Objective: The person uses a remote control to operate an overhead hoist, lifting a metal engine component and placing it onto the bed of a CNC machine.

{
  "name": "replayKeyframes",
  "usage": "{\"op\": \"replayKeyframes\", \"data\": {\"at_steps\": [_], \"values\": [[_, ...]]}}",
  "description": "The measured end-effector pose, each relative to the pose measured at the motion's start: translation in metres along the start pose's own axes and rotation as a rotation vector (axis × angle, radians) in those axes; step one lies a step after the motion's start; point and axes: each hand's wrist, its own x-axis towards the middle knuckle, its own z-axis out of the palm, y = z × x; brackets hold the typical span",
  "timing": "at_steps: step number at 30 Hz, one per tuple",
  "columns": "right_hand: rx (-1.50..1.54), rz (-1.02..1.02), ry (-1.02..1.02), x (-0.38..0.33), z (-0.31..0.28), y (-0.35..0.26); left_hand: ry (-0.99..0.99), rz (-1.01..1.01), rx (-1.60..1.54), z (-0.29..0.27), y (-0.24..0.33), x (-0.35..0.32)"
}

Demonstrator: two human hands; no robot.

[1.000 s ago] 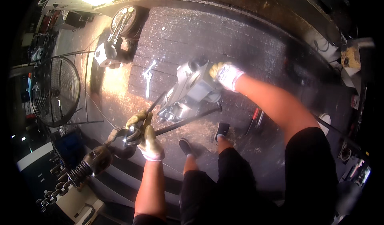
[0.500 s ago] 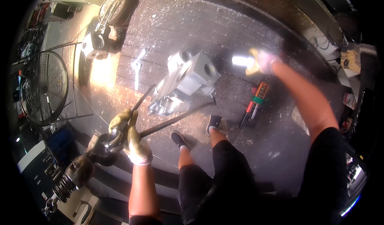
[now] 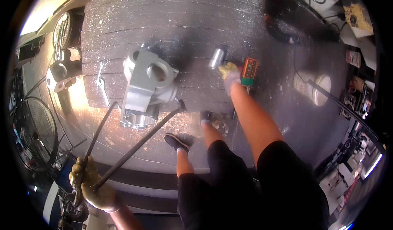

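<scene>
My gloved left hand (image 3: 98,187) is closed around two long dark rods (image 3: 139,146), beside a hoist hook (image 3: 75,201) at the lower left. One rod's bent end reaches close to the grey metal casting (image 3: 141,95); the other's tip lies left of it. The casting has round bores and a shiny machined lower end. My gloved right hand (image 3: 230,72) has its fingers curled at the lower end of a short silver metal cylinder (image 3: 217,58). Those fingertips are partly hidden. Right beside that hand is an orange pendant control (image 3: 249,68) with a green end.
Several wrenches, one an open-ended wrench (image 3: 101,82), lie on the dark slatted platform (image 3: 184,13). Further left are a second metal block (image 3: 61,75), a round drum (image 3: 67,29) and a floor fan (image 3: 35,134). At right stand a white bucket (image 3: 322,90) and a black corrugated hose (image 3: 344,105).
My view has shifted, so the casting appears further left. My right hand has come nearer to me, now left of the pendant control. My left hand still grips the rods, lower in view.
</scene>
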Motion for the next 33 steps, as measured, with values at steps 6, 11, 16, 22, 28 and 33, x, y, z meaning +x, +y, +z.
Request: {"op": "replayKeyframes", "data": {"at_steps": [6, 11, 16, 22, 28, 33], "values": [[-1.493, -0.629, 0.409, -0.086, 0.007, -0.084, 0.147, -0.033, 0.051, -0.007, 0.010, -0.011], [-1.471, -0.211, 0.458, -0.053, 0.010, -0.096, 0.086, -0.058, 0.029, -0.011, 0.011, -0.005], [-1.313, -0.132, 0.411, -0.020, -0.026, -0.108, -0.003, -0.050, 0.048, -0.009, 0.008, 0.000], [-1.176, -0.135, 0.037, -0.113, 0.006, -0.159, -0.012, -0.022, 0.011, -0.032, 0.016, -0.004], [-0.183, 0.192, -0.644, -0.193, -0.044, -0.185, 0.150, 0.047, 0.142, -0.015, -0.002, -0.001], [-0.040, 0.151, -0.661, -0.250, -0.021, -0.172, 0.233, 0.033, 0.152, -0.010, -0.002, 0.000]]}}
